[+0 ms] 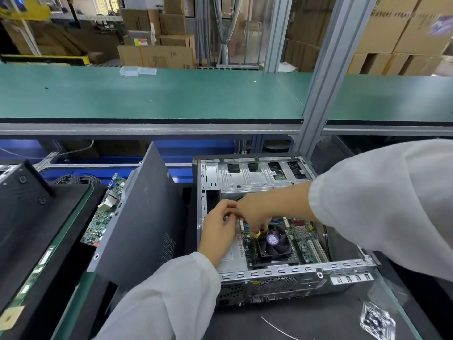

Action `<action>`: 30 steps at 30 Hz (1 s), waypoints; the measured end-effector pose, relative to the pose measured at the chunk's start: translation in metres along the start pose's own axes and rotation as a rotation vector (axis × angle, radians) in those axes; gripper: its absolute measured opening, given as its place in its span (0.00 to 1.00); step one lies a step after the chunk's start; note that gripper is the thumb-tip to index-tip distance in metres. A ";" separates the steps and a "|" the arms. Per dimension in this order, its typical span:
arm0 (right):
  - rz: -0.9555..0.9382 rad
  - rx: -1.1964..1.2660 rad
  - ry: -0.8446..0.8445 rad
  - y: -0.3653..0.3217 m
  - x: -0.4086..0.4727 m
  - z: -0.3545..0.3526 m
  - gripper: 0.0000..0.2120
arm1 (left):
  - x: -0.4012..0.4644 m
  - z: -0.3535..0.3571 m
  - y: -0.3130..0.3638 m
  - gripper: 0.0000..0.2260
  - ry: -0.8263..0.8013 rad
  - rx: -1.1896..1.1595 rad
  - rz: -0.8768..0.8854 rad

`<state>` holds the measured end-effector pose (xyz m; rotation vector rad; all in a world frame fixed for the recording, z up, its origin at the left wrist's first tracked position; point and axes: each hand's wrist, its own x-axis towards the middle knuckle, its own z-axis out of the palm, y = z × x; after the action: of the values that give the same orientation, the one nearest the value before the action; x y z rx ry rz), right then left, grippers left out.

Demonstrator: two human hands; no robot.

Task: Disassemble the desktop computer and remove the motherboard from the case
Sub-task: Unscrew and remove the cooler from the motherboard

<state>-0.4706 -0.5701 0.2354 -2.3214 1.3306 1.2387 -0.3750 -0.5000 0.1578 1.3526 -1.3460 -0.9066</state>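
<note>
An open desktop case [294, 273] lies on its side in front of me. Inside it sits the green motherboard [306, 244] with a black CPU fan [274, 244] on top. My left hand [218, 231] hangs over the board's left edge with its fingers curled; what they hold is hidden. My right hand [255, 212] reaches in from the right and pinches something small near a yellow tab beside the fan. The two hands touch above the board's upper left corner.
The grey side panel [144, 217] leans upright just left of the case. Another circuit board [105, 212] lies behind it, beside a dark unit [27, 217]. A long green shelf [152, 94] runs above. A plastic bag [377, 320] lies front right.
</note>
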 end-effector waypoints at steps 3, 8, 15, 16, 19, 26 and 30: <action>0.315 0.549 -0.456 0.011 0.009 -0.011 0.17 | 0.000 0.000 -0.001 0.11 -0.010 0.015 -0.005; -0.118 -0.438 -0.053 -0.010 -0.014 0.014 0.09 | 0.001 0.001 -0.002 0.11 -0.019 0.040 0.010; -0.254 -0.678 0.325 -0.021 -0.030 0.022 0.06 | 0.000 -0.001 -0.001 0.12 -0.008 -0.010 -0.007; -0.147 -0.459 0.228 -0.017 -0.027 0.016 0.06 | 0.000 -0.001 -0.001 0.12 -0.009 0.003 0.005; 0.270 0.360 -0.310 0.002 -0.013 -0.004 0.18 | 0.000 0.000 -0.001 0.11 -0.012 0.028 0.019; -0.272 -0.686 0.221 -0.006 -0.024 0.024 0.06 | 0.001 0.001 0.001 0.11 -0.007 0.024 0.013; -0.498 -1.243 0.445 -0.010 -0.031 0.042 0.15 | -0.001 0.001 0.001 0.11 -0.004 0.004 -0.001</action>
<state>-0.4938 -0.5227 0.2300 -3.5267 -0.2376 1.6482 -0.3760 -0.4989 0.1590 1.3553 -1.3502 -0.9082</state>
